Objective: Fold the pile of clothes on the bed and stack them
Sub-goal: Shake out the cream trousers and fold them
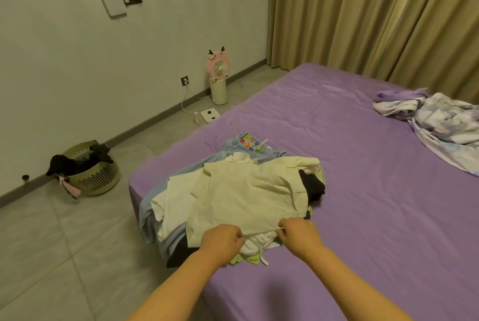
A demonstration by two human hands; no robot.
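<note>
A pile of clothes lies at the near left corner of the purple bed [350, 165]. On top is a cream shirt [248, 191], spread out. Under it show a white garment [173, 199], a light blue garment [146, 206], jeans with a colourful label [251, 144], a black garment [313, 186] and a bit of green cloth [246, 260]. My left hand [221, 241] grips the near hem of the cream shirt on the left. My right hand [298, 234] pinches the same hem on the right.
A crumpled lilac-and-white sheet [440, 124] lies at the far right of the bed. On the tiled floor stand a laundry basket [96, 178] with dark clothes, a pink fan [219, 77] on a stand and a white scale [210, 115]. Beige curtains [363, 15] hang behind.
</note>
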